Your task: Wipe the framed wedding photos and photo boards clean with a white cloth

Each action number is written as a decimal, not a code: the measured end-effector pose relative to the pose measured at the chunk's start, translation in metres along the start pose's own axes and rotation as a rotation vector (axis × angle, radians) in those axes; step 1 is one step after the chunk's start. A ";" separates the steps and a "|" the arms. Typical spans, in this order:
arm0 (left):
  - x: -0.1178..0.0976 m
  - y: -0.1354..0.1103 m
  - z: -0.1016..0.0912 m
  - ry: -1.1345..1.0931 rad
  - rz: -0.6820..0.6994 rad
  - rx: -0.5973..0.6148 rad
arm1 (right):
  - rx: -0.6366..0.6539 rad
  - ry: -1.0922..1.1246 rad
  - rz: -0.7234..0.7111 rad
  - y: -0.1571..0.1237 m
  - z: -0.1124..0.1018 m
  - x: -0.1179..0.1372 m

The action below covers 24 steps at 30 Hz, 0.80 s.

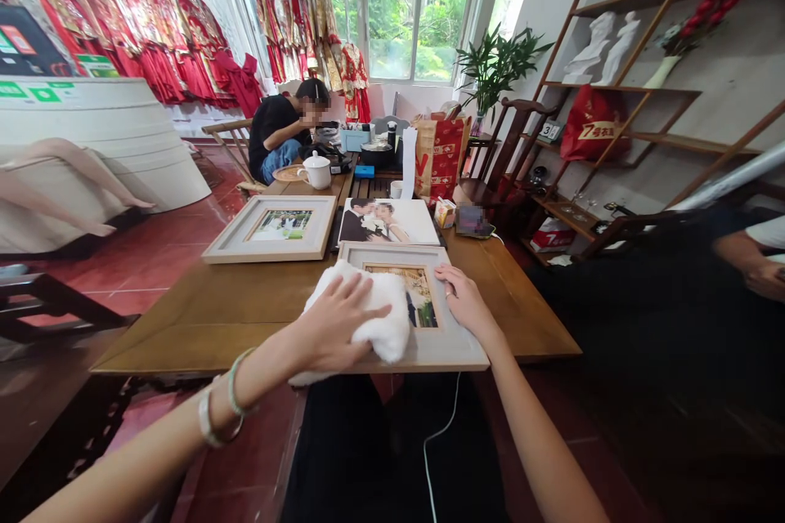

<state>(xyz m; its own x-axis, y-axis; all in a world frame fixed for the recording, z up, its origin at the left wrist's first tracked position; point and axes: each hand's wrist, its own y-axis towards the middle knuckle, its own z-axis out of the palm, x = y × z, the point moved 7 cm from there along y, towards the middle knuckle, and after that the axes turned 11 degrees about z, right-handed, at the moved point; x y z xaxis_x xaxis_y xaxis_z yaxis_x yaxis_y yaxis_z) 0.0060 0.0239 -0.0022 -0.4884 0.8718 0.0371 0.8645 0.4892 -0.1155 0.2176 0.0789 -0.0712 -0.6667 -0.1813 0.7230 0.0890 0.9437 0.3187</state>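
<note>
A grey picture frame (450, 347) with a wedding photo lies at the near edge of the wooden table (233, 310). My left hand (334, 327) lies flat, fingers spread, on a white cloth (383, 315) that covers the frame's left half. My right hand (466, 298) rests on the frame's right border, fingers stretched out, with a ring on one finger. Bracelets circle my left wrist.
A second framed photo (273, 227) and an unframed wedding print (386, 221) lie farther back. Beyond them stand a white teapot (317, 170) and a red bag (440, 154). A person sits at the far end; another person's arm (751, 257) shows at right. Shelves line the right wall.
</note>
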 end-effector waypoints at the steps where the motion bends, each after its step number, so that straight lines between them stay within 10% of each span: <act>1: -0.008 -0.006 0.001 -0.021 -0.004 0.000 | -0.004 0.003 -0.002 0.000 0.000 0.000; 12: -0.056 -0.022 0.024 -0.096 -0.151 -0.167 | -0.019 0.062 -0.012 -0.001 0.000 -0.004; 24: 0.017 0.047 0.016 0.084 -0.197 -0.120 | -0.003 0.073 -0.002 0.000 -0.001 -0.003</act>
<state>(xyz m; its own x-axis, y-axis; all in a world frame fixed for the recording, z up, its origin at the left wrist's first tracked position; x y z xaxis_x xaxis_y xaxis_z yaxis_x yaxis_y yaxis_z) 0.0366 0.0613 -0.0230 -0.6416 0.7559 0.1301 0.7640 0.6448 0.0211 0.2205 0.0790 -0.0733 -0.6108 -0.2031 0.7653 0.0904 0.9423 0.3222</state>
